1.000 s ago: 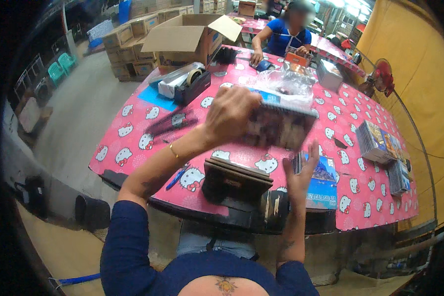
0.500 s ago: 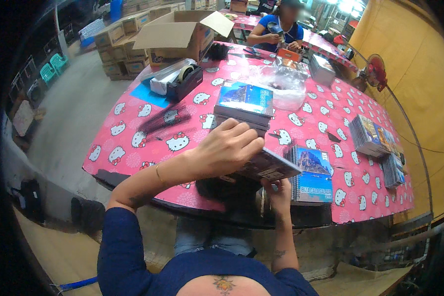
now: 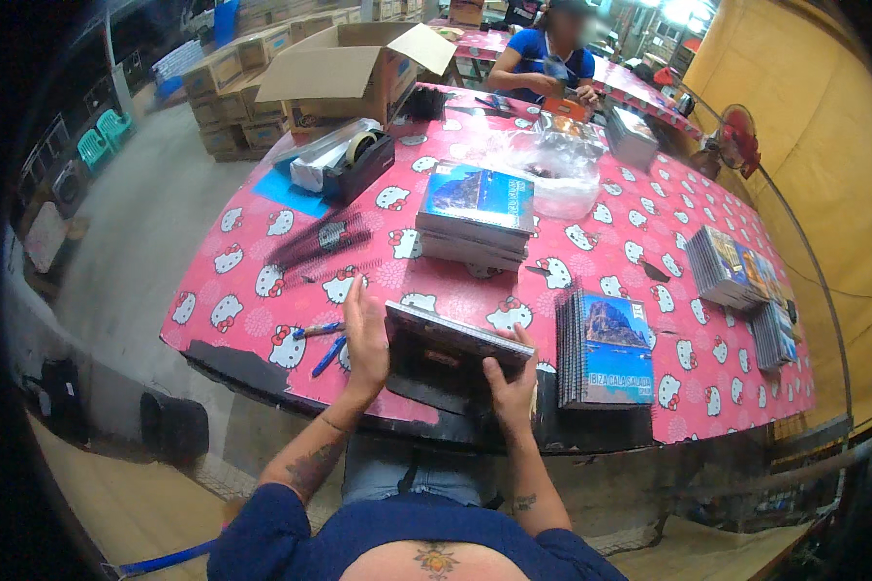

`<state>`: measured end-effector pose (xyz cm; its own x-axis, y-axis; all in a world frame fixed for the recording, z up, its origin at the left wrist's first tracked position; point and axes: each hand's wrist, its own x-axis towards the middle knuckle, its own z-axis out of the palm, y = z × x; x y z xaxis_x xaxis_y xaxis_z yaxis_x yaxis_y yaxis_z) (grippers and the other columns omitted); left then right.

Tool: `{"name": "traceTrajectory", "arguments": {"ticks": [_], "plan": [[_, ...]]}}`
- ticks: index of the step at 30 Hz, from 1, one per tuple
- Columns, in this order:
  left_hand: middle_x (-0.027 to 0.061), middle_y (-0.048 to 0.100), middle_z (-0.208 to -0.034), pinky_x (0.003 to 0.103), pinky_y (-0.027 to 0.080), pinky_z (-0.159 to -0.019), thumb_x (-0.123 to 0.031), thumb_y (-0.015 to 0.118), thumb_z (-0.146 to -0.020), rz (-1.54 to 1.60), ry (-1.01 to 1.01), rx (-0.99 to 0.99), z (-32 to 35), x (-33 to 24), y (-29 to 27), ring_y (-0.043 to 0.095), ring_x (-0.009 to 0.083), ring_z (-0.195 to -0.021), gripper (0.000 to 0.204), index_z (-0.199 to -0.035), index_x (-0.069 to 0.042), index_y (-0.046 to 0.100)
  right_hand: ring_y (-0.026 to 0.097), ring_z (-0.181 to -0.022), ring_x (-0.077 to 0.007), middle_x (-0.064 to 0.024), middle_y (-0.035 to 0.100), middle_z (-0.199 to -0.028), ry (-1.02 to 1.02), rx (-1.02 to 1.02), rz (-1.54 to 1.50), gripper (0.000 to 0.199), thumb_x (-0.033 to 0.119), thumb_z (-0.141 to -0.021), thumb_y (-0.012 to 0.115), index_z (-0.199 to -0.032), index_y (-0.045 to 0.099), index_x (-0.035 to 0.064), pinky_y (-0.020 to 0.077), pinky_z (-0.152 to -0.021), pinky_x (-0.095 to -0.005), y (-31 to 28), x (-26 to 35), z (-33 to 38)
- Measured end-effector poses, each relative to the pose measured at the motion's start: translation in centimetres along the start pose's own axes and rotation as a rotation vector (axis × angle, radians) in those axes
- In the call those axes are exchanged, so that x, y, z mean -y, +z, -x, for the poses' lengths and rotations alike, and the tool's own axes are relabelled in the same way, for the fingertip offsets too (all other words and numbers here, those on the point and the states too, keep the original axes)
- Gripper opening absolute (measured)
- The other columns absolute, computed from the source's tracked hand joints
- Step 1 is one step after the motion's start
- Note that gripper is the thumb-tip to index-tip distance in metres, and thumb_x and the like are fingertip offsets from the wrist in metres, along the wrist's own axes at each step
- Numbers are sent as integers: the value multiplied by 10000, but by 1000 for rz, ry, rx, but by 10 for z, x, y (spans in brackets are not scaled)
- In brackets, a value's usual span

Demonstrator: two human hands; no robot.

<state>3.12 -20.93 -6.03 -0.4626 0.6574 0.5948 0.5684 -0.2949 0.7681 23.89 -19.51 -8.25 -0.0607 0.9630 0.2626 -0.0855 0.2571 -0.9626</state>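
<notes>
Left hand lay flat and open against the left edge of a dark spiral-bound notebook stack; right hand gripped its lower right corner, fingers partly hidden behind it. Stack stood tilted at the near edge of the pink cartoon-print table, cover hard to make out. Blue-covered notebook pile lay just right.

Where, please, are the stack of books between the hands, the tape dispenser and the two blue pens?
stack of books (image 3: 455,356), head view, on its dark front face.
tape dispenser (image 3: 358,163), head view, on its black body below the tape roll.
blue pens (image 3: 326,342), head view, between the two pens' barrels, by the table edge.
</notes>
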Motion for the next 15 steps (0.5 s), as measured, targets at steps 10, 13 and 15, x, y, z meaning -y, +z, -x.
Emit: {"name": "traceTrajectory", "arguments": {"ticks": [10,13,15], "plan": [[165,645,-1105,474,491,-847,-212,610,-930,-575,316,175,-85,126,-33,615,356,-914,357,-1197,25,630,580,-1047,-162,-43,613,-1105,-8,78,-94,410,79,-878,759,-1214,524,61,448,-956,-312,-27,-31,-17],[160,634,-991,474,487,-837,-177,629,-907,-771,349,521,-103,168,-47,615,365,-918,271,-1109,5,635,549,-1111,-204,-69,592,-1155,-45,84,-3,555,133,-876,761,-1353,481,74,420,-1004,-360,-24,-13,-20],[167,618,-976,472,499,-785,-161,602,-924,-553,334,283,-110,150,-43,614,374,-891,211,-1078,-18,592,544,-1143,-245,-95,586,-1200,-406,-124,333,539,196,-880,750,-1352,511,91,394,-1026,-396,-15,29,-22]]}}
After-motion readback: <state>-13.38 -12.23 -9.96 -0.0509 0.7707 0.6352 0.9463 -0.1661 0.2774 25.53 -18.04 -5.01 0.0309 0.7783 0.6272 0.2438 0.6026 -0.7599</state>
